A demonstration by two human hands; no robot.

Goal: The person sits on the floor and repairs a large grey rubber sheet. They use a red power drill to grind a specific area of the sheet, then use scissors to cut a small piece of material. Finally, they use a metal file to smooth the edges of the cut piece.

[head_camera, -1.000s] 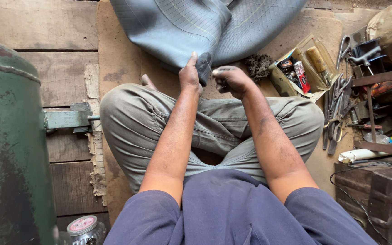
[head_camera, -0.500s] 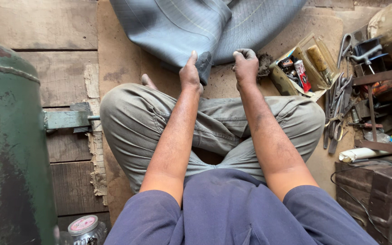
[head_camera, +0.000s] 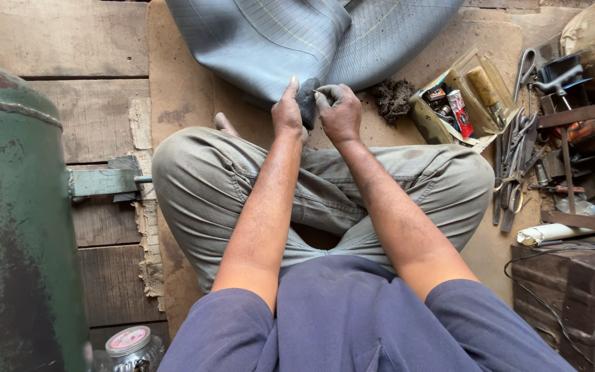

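Just below the grey inner tube (head_camera: pixel 297 34), left hand (head_camera: pixel 287 114) and right hand (head_camera: pixel 341 112) both pinching its folded edge (head_camera: pixel 308 103), liable to slip loose under uneven pull.

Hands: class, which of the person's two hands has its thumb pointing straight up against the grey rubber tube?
The left hand: its thumb stands upright on the rubber tube, while the right hand is curled into a fist pinching the fold.

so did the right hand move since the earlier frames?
Yes. The right hand shifted left, away from the open tool box, and now meets the left hand on the grey rubber tube.
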